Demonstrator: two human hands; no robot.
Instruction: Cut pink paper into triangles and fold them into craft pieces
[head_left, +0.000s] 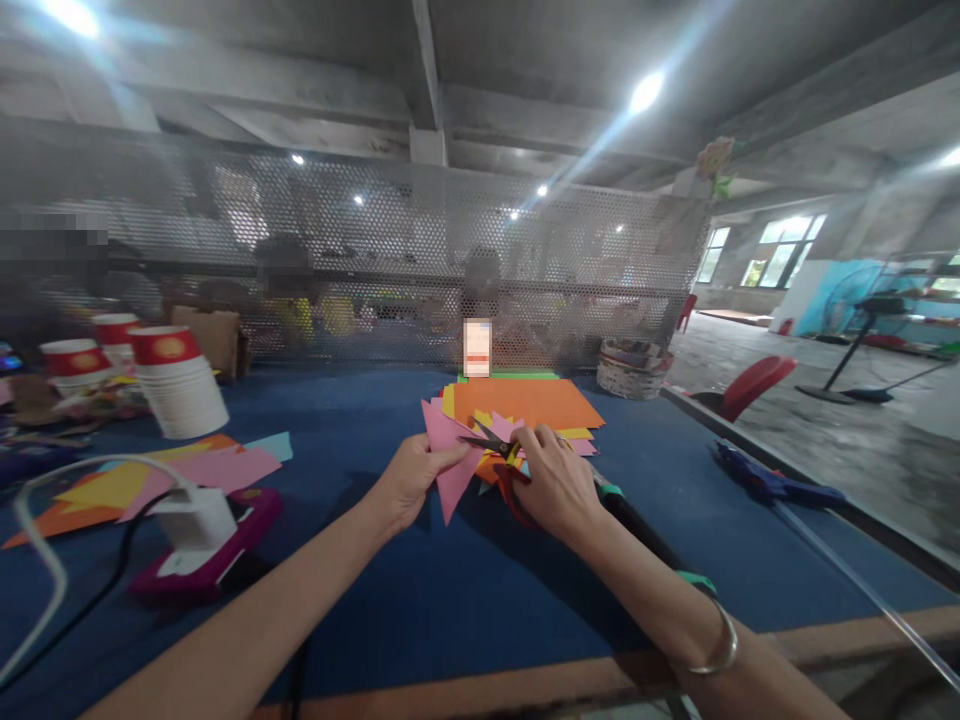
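From my remote seat I watch the left hand (412, 478) pinch a pointed sheet of pink paper (450, 485) between thumb and fingers, just left of the frame's centre. The right hand (559, 485), right of centre, grips a pair of scissors (505, 449) by the handles. I see the 2 blades standing apart and pointing left, overlapping the right edge of the pink paper; I cannot tell whether they are biting into it. Small coloured scraps (491, 466) show beneath the scissors, and just beyond them a stack of coloured paper (536, 400), orange on top, lies on the blue worktop (375, 610). Under the right forearm I make out a black and green tool (645, 530), partly hidden. At the left of the frame I have loose coloured sheets (225, 472), a magenta power strip (259, 505) with a white plug (196, 522) in it, and white and red paper cups (185, 395) nested upside down. A blue tool (772, 482) with a long clear rod rests at the right, and a round container (634, 370) stands farther back, near a mesh screen (375, 250).
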